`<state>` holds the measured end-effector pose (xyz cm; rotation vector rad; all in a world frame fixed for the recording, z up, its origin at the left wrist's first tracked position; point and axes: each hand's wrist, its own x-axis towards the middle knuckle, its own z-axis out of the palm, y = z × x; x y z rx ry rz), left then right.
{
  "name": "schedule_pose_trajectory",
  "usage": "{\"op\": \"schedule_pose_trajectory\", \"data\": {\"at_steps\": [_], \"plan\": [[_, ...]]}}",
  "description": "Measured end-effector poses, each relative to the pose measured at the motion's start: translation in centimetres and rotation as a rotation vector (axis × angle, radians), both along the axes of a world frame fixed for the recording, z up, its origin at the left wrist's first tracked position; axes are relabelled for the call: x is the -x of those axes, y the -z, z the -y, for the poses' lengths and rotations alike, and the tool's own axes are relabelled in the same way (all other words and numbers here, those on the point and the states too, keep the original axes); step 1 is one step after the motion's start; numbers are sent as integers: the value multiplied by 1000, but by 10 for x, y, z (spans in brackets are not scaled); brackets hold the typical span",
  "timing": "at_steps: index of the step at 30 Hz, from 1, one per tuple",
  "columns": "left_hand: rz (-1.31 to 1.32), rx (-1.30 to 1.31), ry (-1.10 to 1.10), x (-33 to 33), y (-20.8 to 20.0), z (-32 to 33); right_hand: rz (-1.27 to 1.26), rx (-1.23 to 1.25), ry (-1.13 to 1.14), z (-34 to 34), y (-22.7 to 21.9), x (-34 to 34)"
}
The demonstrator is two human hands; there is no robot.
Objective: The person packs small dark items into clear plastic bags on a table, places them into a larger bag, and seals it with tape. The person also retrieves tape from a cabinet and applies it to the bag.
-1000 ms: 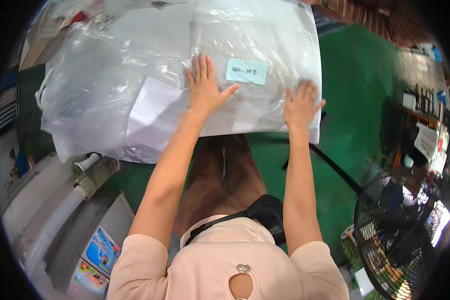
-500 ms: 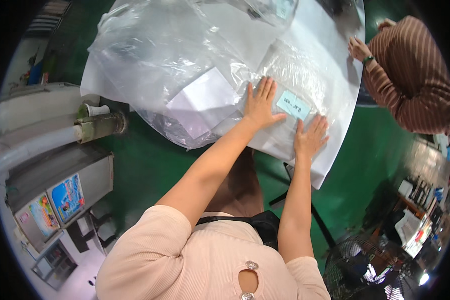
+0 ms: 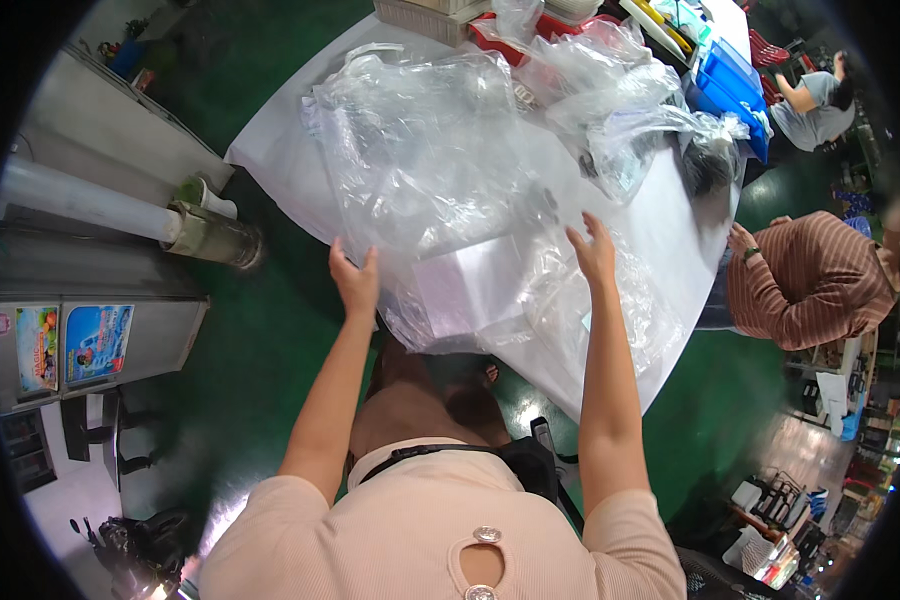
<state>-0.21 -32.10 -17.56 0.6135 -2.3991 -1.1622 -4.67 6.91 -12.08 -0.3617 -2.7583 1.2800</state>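
Observation:
A large, crumpled clear plastic bag (image 3: 425,150) spreads over the white-covered table (image 3: 675,185) in front of me. Near its front edge a white paper sheet (image 3: 465,285) shows, seemingly through the plastic. My left hand (image 3: 354,282) is at the bag's near left edge, thumb and fingers apart; whether it touches the plastic I cannot tell. Over on the right, my right hand (image 3: 596,250) is held over the plastic with its fingers spread, nothing in it. A flatter clear plastic bag (image 3: 640,315) lies beneath and beside my right forearm, which partly covers it.
Filled clear bags (image 3: 610,120), a blue tray (image 3: 728,88) and a red basket (image 3: 498,40) crowd the table's far side. A person in a striped top (image 3: 815,280) stands at the right edge; another person (image 3: 815,110) is farther back. A thick pipe (image 3: 100,200) is at left.
Both hands have come off the flat labelled bag and moved apart, the left one to the large bag's edge. The view has shifted, bringing in the table's far side.

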Motion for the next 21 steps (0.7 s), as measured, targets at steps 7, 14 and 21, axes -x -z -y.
{"op": "schedule_pose_trajectory", "data": {"at_steps": [7, 14, 21], "plan": [[541, -916, 212, 31, -10, 53, 410, 100, -141, 20, 56, 112], [223, -891, 347, 112, -114, 96, 279, 590, 1, -15, -59, 93], [-180, -451, 841, 206, -289, 81, -324, 750, 30, -81, -218, 75]]}}
